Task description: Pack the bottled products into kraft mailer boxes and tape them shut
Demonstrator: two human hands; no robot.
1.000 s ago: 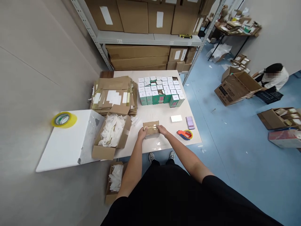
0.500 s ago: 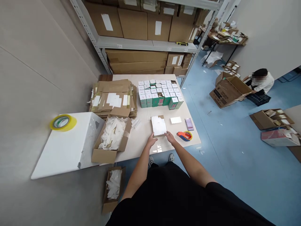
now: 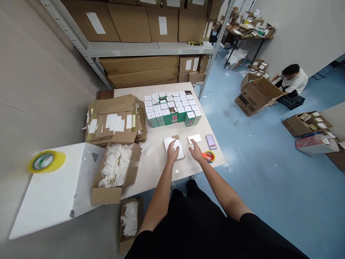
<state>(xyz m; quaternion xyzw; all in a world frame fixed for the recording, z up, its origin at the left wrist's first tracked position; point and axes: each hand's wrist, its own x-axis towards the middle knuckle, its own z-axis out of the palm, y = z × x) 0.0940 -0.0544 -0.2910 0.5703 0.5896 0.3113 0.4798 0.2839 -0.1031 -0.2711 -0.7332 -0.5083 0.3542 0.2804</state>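
Observation:
A flat cardboard package covered with white labels [image 3: 180, 151] lies near the front of the table [image 3: 151, 169]. My left hand [image 3: 172, 151] rests over its left part, thumb and fingers apart. My right hand [image 3: 195, 151] is off the package, to its right, with its fingers spread and nothing in it. Just beyond those fingers is a small white box [image 3: 194, 138]. An orange tape dispenser with a yellow rim [image 3: 208, 156] lies beside my right wrist, partly hidden by it. Right of the white box is a blurred purple item [image 3: 211, 142].
Several green-and-white boxes [image 3: 167, 117] stand in rows at the back. Left are stacked flattened cartons [image 3: 107, 108], a carton of white scraps [image 3: 132, 171] and a yellow tape roll [image 3: 58, 162]. Shelving [image 3: 129, 49] rises behind. Another person [image 3: 298, 81] crouches by a large carton [image 3: 250, 102].
Both hands have let go of the package's near edge. My left hand moved up over the labels; my right moved toward the white box. The view has shifted right.

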